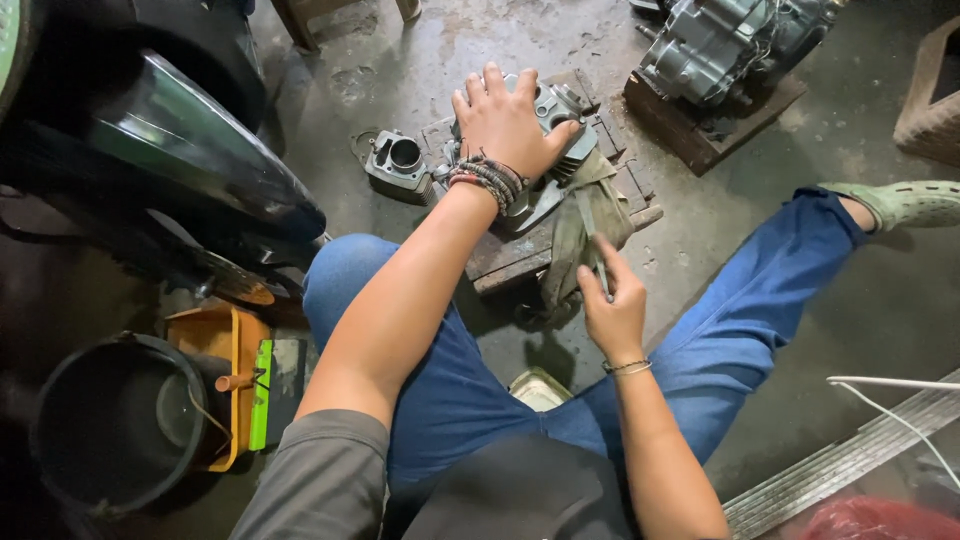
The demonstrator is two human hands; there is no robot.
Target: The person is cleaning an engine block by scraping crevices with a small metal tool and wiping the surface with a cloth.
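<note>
Left hand (505, 120) lies flat, fingers spread wide, pressing down on a grey finned engine cylinder head (560, 120) that sits on a wooden block (520, 255) on the concrete floor. Right hand (612, 305) pinches a dirty rag (585, 225), fingers closed on it, just beside the head. Smaller metal part (398, 160) lies left of it; second engine (725, 40) farther back.

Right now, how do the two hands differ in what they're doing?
The left hand lies flat, fingers spread, on the finned metal engine part; the right hand is curled, pinching the grey rag. The left hand is stretched further out; the right hand stays close to the knees. The left wrist carries several bead bracelets, the right one thin band. Both are bare.
</note>
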